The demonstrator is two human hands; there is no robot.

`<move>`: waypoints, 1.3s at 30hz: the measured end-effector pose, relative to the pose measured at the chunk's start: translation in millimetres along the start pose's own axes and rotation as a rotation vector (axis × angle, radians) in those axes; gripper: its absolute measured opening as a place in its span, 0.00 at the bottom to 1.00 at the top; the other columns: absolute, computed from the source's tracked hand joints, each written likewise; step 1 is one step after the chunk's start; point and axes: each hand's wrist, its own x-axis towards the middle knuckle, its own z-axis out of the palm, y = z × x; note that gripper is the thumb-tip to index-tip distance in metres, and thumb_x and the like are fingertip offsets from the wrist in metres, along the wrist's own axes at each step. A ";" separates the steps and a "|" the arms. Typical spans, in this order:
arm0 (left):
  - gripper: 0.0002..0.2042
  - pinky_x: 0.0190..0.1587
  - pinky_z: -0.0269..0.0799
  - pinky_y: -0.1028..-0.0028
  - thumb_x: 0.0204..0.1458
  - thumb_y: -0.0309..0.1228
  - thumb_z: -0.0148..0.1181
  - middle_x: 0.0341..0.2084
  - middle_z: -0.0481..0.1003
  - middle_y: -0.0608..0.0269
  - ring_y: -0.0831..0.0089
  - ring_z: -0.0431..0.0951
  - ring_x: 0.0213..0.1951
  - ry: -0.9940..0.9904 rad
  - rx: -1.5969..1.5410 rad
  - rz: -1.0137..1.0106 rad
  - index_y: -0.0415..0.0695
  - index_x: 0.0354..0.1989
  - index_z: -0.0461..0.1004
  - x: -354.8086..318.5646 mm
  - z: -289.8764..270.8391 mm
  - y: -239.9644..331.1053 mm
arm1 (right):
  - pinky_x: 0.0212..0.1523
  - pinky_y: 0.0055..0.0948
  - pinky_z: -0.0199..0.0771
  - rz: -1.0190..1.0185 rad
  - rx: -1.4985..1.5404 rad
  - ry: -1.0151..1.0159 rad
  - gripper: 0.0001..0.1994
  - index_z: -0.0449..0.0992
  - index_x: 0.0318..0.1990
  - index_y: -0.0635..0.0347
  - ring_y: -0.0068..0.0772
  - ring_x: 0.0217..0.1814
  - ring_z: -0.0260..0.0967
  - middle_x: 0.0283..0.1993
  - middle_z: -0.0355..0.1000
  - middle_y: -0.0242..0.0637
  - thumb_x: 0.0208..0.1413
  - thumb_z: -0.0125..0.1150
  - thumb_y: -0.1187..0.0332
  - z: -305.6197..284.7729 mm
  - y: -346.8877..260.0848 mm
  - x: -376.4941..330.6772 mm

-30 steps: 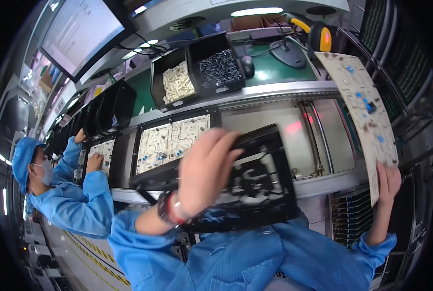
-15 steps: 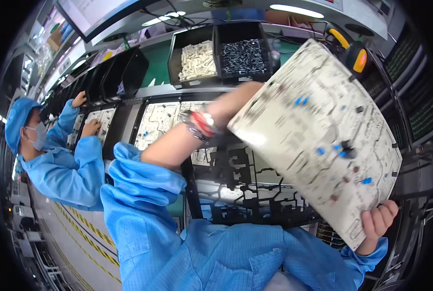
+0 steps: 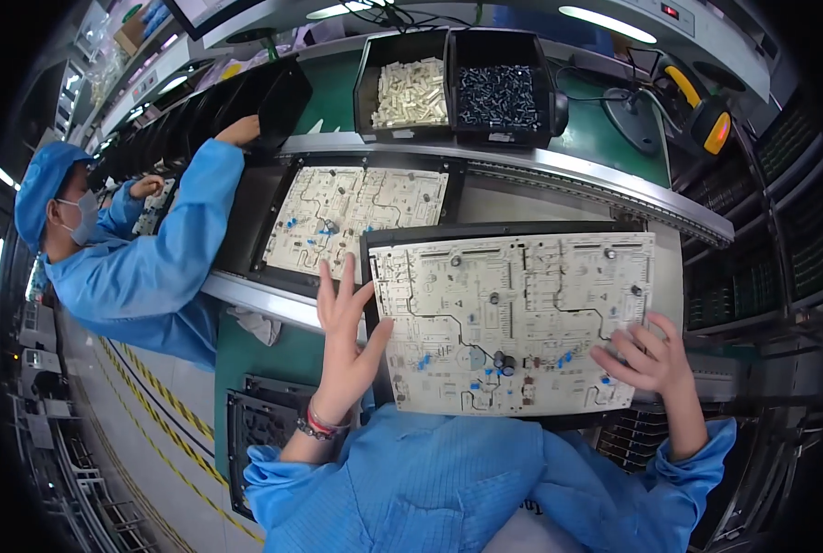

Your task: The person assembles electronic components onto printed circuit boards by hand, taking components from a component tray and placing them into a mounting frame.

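A cream circuit board (image 3: 513, 318) with blue, black and brown components lies face up in a black carrier frame (image 3: 513, 229) close in front of my body. At its left edge my left hand (image 3: 342, 346) is open, with fingers spread and the thumb touching or just over the edge. My right hand (image 3: 649, 361) rests at the right edge; its spread fingers lie over the board's surface and grip nothing. A second board (image 3: 338, 207) sits in another black frame on the conveyor, farther away and to the left.
A black bin of cream connectors (image 3: 410, 92) and a bin of small dark parts (image 3: 499, 97) stand behind the metal rail (image 3: 605, 180). A yellow-and-black scanner (image 3: 702, 111) stands at far right. At left a co-worker in blue (image 3: 144, 240) reaches toward black bins. Dark frames (image 3: 273, 405) lie lower left.
The board, tilted up in my grasp before, now lies flat in the black frame. My left arm has drawn back from across the conveyor, and my right hand has loosened its grip.
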 end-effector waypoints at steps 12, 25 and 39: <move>0.36 0.64 0.28 0.51 0.51 0.36 0.57 0.58 0.59 0.42 0.52 0.43 0.67 -0.088 0.177 -0.251 0.36 0.64 0.47 -11.2 23.0 -22.2 | 0.66 0.51 0.50 0.402 0.644 -0.550 0.20 0.74 0.49 0.46 0.46 0.64 0.55 0.60 0.62 0.34 0.46 0.54 0.74 -12.3 -11.4 12.6; 0.49 0.62 0.53 0.68 0.39 0.15 0.62 0.61 0.54 0.43 0.62 0.57 0.62 -0.018 -0.597 -0.195 0.39 0.68 0.35 48.2 26.1 25.2 | 0.61 0.30 0.56 1.493 1.304 0.320 0.38 0.49 0.65 0.63 0.32 0.61 0.58 0.60 0.59 0.42 0.48 0.64 0.72 32.1 -16.3 -22.4; 0.45 0.65 0.45 0.67 0.41 0.23 0.66 0.64 0.53 0.50 0.65 0.52 0.65 -0.374 -0.499 -0.084 0.45 0.68 0.44 158.0 138.8 9.4 | 0.50 0.29 0.68 1.929 1.395 0.073 0.28 0.60 0.58 0.62 0.29 0.50 0.68 0.50 0.69 0.39 0.50 0.63 0.69 60.6 76.8 -86.3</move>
